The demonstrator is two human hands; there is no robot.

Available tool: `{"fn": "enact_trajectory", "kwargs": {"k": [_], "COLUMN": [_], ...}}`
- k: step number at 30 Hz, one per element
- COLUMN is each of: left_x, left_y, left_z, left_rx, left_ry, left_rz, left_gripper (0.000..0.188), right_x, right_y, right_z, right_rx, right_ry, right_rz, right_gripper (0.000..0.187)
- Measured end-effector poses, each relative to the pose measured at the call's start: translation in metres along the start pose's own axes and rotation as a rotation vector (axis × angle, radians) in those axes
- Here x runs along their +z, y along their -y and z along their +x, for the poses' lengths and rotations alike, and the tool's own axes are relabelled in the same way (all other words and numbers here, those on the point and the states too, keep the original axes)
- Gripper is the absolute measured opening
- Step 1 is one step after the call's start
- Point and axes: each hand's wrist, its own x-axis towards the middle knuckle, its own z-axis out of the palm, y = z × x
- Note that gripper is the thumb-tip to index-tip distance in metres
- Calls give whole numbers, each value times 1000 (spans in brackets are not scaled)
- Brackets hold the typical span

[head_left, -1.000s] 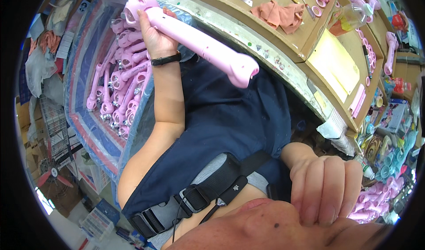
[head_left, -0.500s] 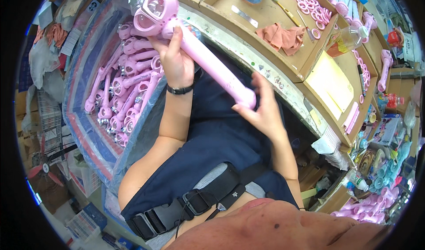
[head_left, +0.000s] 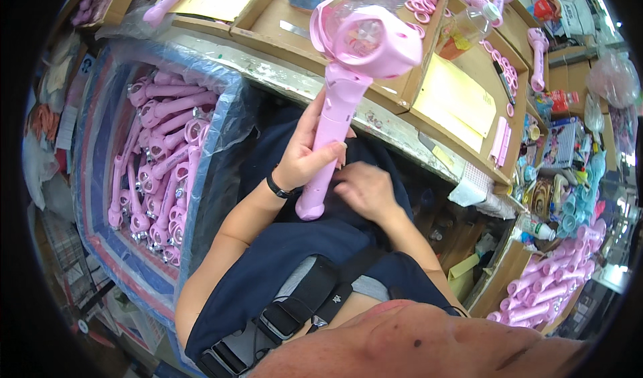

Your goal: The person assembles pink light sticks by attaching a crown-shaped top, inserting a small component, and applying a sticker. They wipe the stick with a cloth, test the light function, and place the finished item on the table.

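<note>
A pink toy wand (head_left: 334, 113) stands nearly upright in front of me, its wide head with clear, round windows at the top and its rounded handle end at the bottom. My left hand (head_left: 309, 162) is wrapped round the handle, thumb across the front. Close to the right of the lower handle is my right hand (head_left: 368, 189), apart from it and smeared by motion; its fingers look bent, but whether they hold anything does not show. Part of the handle is hidden behind my left fingers.
On my left, a plastic-lined bin (head_left: 189, 257) holds many similar pink wands. Ahead runs a bench with cardboard trays (head_left: 395, 100) carrying pink rings, yellow paper (head_left: 455, 103) and a bottle (head_left: 469, 30). A box of pink parts (head_left: 552, 277) stands at the right.
The wand has swung from a slant over the bin to nearly upright, further right, held lower on its handle. My right hand has moved down and left and its fingers have drawn in.
</note>
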Motion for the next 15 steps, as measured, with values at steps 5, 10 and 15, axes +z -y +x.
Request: {"fn": "enact_trajectory", "kwargs": {"k": [5, 10, 15], "left_x": [-7, -5, -5], "left_y": [10, 24, 28], "left_z": [11, 17, 6], "left_rx": [-137, -365, -446], "left_ry": [0, -90, 14], "left_rz": [-292, -497, -716], "left_gripper": [64, 48, 65], "right_x": [-43, -63, -67], "right_y": [-37, -70, -81], "right_z": [-14, -52, -85], "right_rx": [186, 340, 217], "right_ry": [-575, -492, -413], "right_rz": [-209, -729, -862], "right_gripper": [2, 30, 34]}}
